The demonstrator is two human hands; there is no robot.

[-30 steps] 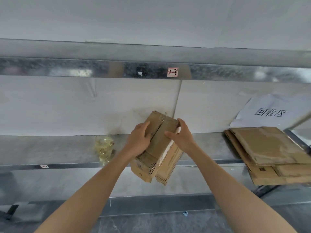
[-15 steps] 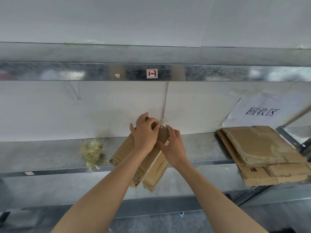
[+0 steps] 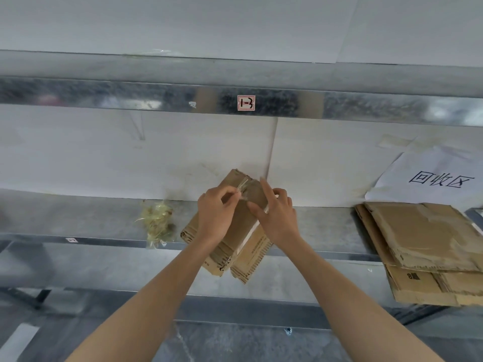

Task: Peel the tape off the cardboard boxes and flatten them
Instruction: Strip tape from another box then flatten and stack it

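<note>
Well, there you were at the metal shelf (image 3: 78, 218) with the cardboard box (image 3: 241, 231) squashed nearly flat and lying at a slant, its near end jutting out past the shelf's front edge. Your left hand (image 3: 214, 215) had thumb and forefinger nipped together on a clear strip of tape (image 3: 244, 188) near the box's far end, the other fingers curled in. Your right hand (image 3: 278, 218) gripped the box beside it, with the thumb on the top face, the forefinger stretched along it and the rest hooked over the right edge. Off to the left sat a crumpled wad of tape (image 3: 156, 223). Well to the right lay a stack of flattened cardboard (image 3: 423, 241) under a paper sign (image 3: 439, 178).
</note>
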